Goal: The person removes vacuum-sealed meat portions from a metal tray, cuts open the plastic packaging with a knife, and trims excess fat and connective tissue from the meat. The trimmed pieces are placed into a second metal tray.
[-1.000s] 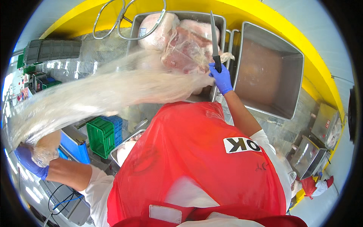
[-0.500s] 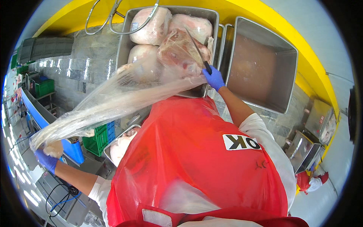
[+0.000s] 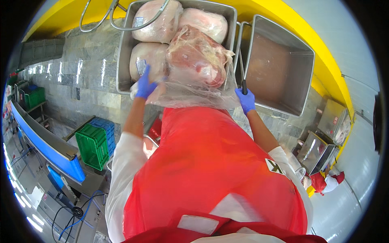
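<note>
My right hand (image 3: 246,100), in a blue glove, grips a knife (image 3: 244,86) by its black handle, the blade pointing away from me beside the tub's right rim. The edge of a clear plastic wrap (image 3: 188,95) reaches close to that hand. My left hand (image 3: 145,85), also gloved, is over the tub's near left corner beside the wrap, fingers apart and partly blurred. A large raw meat block (image 3: 197,56) lies bare on its near side, with film clinging over its far side. Next to it in the metal tub (image 3: 121,77) are three wrapped meat blocks (image 3: 149,60).
A second metal tub (image 3: 279,73) stands to the right, its bottom stained brownish. A bent metal tube frame (image 3: 133,29) hangs over the far left rim. Green crates (image 3: 92,146) and a blue-edged conveyor (image 3: 44,141) stand left. Another person (image 3: 324,182) is at far right.
My left hand has swung from far left in to the tub, and the stretched plastic has dropped beside the meat. My right hand and knife have moved right and nearer me, off the meat.
</note>
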`<state>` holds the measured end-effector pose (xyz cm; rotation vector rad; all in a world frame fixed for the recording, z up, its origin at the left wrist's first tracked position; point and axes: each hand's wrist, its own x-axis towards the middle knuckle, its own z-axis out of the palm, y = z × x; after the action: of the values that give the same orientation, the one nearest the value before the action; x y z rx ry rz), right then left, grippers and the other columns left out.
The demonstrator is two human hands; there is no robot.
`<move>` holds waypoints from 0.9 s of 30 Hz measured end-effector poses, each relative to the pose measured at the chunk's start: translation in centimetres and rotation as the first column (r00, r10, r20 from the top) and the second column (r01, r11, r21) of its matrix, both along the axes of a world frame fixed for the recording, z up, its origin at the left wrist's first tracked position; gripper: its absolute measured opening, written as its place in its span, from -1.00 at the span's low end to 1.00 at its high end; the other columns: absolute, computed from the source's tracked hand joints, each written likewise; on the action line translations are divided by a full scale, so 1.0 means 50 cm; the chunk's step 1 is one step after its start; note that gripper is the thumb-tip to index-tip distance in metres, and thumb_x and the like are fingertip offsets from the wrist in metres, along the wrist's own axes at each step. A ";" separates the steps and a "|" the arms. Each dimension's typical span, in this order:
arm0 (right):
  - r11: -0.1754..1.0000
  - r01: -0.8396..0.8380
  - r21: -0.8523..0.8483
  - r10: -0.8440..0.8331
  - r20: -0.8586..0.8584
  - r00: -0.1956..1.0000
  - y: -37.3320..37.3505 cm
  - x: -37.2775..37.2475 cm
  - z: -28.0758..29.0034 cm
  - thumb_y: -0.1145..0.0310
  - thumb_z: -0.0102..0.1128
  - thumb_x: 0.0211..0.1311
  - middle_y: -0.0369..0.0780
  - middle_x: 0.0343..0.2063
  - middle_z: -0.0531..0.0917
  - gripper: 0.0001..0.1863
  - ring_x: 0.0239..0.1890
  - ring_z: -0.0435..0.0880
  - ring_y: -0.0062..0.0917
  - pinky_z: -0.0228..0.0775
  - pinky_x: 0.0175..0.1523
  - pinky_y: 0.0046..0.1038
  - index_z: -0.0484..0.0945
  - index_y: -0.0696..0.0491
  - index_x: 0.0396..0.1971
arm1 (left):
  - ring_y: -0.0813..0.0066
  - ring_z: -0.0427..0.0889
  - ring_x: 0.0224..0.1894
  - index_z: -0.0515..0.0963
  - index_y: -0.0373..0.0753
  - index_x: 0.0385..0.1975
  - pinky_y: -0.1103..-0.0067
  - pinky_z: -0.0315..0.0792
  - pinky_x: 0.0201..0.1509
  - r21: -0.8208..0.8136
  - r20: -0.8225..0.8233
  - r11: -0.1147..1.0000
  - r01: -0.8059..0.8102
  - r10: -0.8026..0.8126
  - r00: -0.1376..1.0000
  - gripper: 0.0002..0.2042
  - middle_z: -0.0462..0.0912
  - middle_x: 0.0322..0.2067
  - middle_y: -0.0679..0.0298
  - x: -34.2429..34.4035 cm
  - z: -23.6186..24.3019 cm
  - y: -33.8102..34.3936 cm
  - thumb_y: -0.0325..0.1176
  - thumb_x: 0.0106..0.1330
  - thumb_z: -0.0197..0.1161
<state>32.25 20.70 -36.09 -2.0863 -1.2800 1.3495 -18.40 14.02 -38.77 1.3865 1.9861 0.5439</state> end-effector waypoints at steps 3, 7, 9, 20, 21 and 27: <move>1.000 -0.030 0.001 0.030 0.101 0.994 -0.007 -0.009 0.015 0.15 0.51 0.05 -0.27 -0.44 0.66 -0.60 -0.41 0.56 -0.61 0.46 -0.21 -0.47 0.65 0.16 -0.28 | 0.16 0.45 0.24 0.04 -0.31 0.46 0.38 0.35 0.28 -0.085 0.317 0.993 -0.083 0.106 0.942 -0.10 0.41 0.27 -0.01 0.049 -0.177 0.093 -0.27 0.12 0.37; 0.996 -0.060 0.062 0.043 0.253 0.967 -0.011 -0.025 0.008 0.13 0.53 0.02 -0.24 -0.41 0.68 -0.56 -0.40 0.57 -0.60 0.46 -0.20 -0.46 0.64 0.18 -0.26 | 0.40 0.50 0.10 0.16 -0.35 0.41 0.47 0.43 0.13 -0.246 0.793 0.969 -0.026 0.217 0.569 -0.21 0.53 0.13 0.15 0.055 -0.337 0.108 -0.19 0.23 0.36; 0.994 -0.073 0.085 0.044 0.301 0.953 -0.024 -0.025 -0.005 0.14 0.53 0.01 -0.24 -0.40 0.67 -0.55 -0.39 0.58 -0.57 0.47 -0.21 -0.46 0.64 0.19 -0.25 | 0.44 0.51 0.02 0.29 -0.36 0.32 0.49 0.43 0.06 -0.301 0.858 0.953 0.032 0.255 0.446 -0.32 0.57 0.05 0.21 0.103 -0.304 0.110 -0.15 0.27 0.34; 0.915 0.200 -0.350 -0.283 -0.207 0.937 -0.028 -0.094 -0.022 0.32 0.47 0.05 -0.37 -0.57 0.57 -0.81 -0.60 0.44 -0.64 0.25 -0.50 -0.47 0.61 0.03 -0.42 | 0.33 0.64 -0.24 0.62 -0.37 -0.19 0.42 0.50 -0.10 -0.156 0.671 0.961 0.228 -0.066 0.738 -0.71 0.69 -0.41 0.20 0.240 -0.065 -0.084 -0.37 0.19 0.09; 0.911 0.214 -0.352 -0.306 -0.232 0.923 -0.031 -0.115 0.022 0.37 0.42 0.09 -0.33 -0.53 0.61 -0.85 -0.58 0.51 -0.57 0.34 -0.46 -0.44 0.62 0.06 -0.40 | 0.31 0.66 -0.22 0.62 -0.37 -0.19 0.43 0.50 -0.07 -0.180 0.663 0.962 0.207 -0.037 0.748 -0.71 0.70 -0.40 0.19 0.245 -0.009 -0.124 -0.38 0.18 0.09; 0.872 0.096 -0.480 -0.354 -0.483 0.800 -0.072 -0.263 0.331 0.47 0.39 0.10 -0.24 -0.48 0.65 -0.81 -0.49 0.64 -0.45 0.50 -0.36 -0.36 0.61 0.13 -0.28 | 0.30 0.49 0.20 0.40 -0.37 0.21 0.43 0.46 0.16 0.055 0.692 0.982 -0.183 0.094 0.715 -0.44 0.51 0.14 0.02 0.131 0.059 -0.255 -0.36 0.16 0.27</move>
<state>19.10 17.09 -19.54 -1.7835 -0.4808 2.0625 -11.83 1.29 -35.80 0.8929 1.4483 1.0887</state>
